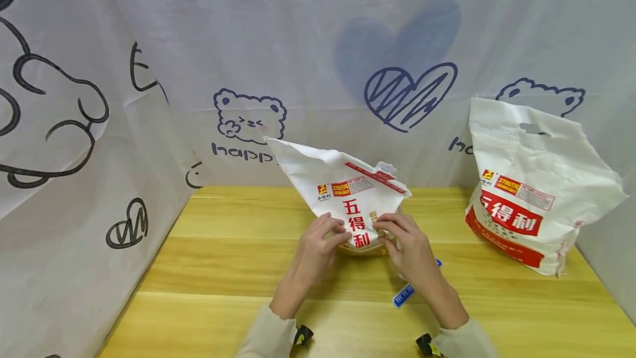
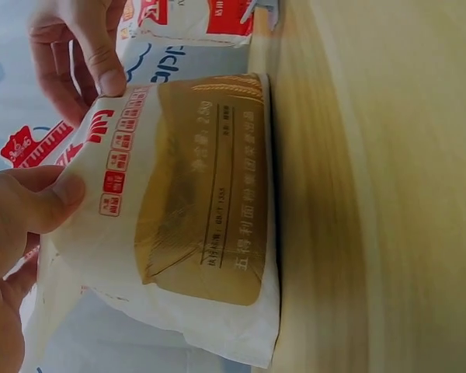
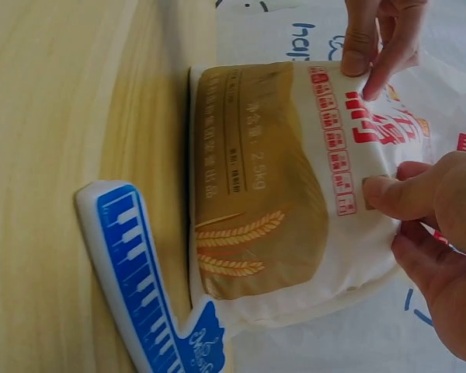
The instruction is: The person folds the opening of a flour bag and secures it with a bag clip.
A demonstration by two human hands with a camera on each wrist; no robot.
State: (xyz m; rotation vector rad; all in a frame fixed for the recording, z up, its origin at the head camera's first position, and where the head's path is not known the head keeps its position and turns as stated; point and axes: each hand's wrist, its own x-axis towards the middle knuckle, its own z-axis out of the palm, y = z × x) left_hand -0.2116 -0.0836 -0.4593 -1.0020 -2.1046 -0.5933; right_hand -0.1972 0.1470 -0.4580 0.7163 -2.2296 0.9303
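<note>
A white flour bag (image 1: pixel 343 170) with red lettering and a gold-brown lower panel stands on the table, its upper part slanting to a point at the upper left. My left hand (image 1: pixel 318 242) pinches the bag's side on the left, thumb on the front face, as the left wrist view shows. On the opposite side my right hand (image 1: pixel 409 242) pinches the plastic between thumb and fingers, seen close in the right wrist view. Near my right forearm lies a blue and white plastic piece (image 3: pixel 140 264) with a piano-key pattern, partly hidden by that arm in the head view.
A second, larger-looking white flour bag (image 1: pixel 521 198) with a cut-out handle stands at the right. The wooden table (image 1: pixel 223 269) meets a white cloth backdrop (image 1: pixel 298 43) with drawn bears and hearts at the back and sides.
</note>
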